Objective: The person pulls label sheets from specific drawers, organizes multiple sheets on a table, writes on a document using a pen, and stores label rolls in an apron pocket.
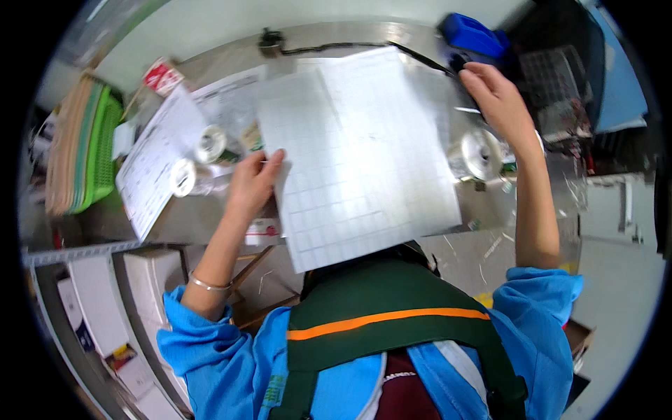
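Note:
A large white gridded paper sheet (pixel 371 147) spreads across the table before me, its lower edge reaching over the table's front edge. At its left edge my left hand (pixel 253 185) has thumb and fingers closed on the paper. My right hand (pixel 495 98) is raised beyond the sheet's right side, fingers curled together near a small black object (pixel 458 61); what they hold, if anything, is hidden. A thin black rod (pixel 420 57) runs along the sheet's far corner toward those fingers. Below the right hand stands a white spool (pixel 481 154).
Two white spools (pixel 213 145) sit on printed papers (pixel 164 157) left of the sheet. Green and tan baskets (pixel 101 150) stand at far left. A blue container (pixel 474 35) and a wire basket (pixel 556 87) occupy the back right. A small metal device (pixel 271 43) stands at the back.

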`<state>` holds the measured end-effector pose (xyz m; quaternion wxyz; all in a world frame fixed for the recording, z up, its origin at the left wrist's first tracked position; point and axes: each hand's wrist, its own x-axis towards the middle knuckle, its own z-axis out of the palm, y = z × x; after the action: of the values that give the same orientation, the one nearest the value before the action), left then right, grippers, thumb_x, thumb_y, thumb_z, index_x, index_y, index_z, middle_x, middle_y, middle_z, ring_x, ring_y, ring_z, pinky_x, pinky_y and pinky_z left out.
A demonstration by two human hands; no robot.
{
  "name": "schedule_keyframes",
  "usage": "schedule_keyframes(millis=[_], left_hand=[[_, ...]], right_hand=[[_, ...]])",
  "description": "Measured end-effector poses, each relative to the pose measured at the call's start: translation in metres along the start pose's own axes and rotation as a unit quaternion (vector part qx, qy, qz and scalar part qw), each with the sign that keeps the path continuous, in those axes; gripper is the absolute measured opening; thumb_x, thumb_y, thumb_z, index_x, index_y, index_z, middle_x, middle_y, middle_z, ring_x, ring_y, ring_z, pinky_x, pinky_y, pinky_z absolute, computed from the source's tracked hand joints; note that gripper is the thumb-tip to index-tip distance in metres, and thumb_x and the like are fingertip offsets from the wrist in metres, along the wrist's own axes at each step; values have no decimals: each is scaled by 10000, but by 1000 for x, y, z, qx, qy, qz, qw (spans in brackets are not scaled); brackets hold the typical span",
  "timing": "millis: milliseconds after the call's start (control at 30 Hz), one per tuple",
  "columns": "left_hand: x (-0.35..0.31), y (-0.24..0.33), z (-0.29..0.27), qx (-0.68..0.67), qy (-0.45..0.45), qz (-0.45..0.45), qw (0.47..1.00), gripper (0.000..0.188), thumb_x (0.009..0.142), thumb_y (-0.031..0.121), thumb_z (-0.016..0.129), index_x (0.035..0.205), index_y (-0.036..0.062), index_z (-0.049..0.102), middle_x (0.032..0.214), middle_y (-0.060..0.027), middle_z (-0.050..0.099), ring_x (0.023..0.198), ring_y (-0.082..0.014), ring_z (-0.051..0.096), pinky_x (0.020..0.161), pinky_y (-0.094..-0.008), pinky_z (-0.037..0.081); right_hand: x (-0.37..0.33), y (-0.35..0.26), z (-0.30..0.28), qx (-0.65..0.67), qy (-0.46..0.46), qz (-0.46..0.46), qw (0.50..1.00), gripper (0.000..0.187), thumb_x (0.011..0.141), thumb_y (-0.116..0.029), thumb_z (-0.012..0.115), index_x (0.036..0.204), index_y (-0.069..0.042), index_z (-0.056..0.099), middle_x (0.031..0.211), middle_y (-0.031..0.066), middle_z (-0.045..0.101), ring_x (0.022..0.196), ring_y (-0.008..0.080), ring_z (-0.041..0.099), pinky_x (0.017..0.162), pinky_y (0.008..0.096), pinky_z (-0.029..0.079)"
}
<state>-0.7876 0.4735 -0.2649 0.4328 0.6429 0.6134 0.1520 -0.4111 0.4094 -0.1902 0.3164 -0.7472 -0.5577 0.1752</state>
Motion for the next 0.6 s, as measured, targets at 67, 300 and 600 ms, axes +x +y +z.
schedule_keyframes(millis=[67,300,600], left_hand=[[-18,11,4,75,70,76,992,477,836,338,650,1099,-49,558,848,-154,632,762,-226,589,666,-327,464],[-42,113,74,74,-78,490,865,633,764,158,710,1319,49,427,1305,-176,447,1191,-332,448,979,-400,388],[-2,211,210,322,-278,462,778,840,607,221,785,1339,278,377,1299,-134,378,1191,-368,426,873,-453,469]], right_hand=[[-43,12,-30,90,80,-1,993,364,897,-249,564,1153,10,568,1062,126,631,989,180,581,851,287,444],[-147,91,-63,137,347,194,907,491,860,-226,627,1292,-55,467,1292,111,464,1050,167,509,908,306,415],[-103,111,-25,-250,139,81,955,765,681,-312,701,1357,-147,385,1355,251,312,1246,442,256,1034,496,289]])
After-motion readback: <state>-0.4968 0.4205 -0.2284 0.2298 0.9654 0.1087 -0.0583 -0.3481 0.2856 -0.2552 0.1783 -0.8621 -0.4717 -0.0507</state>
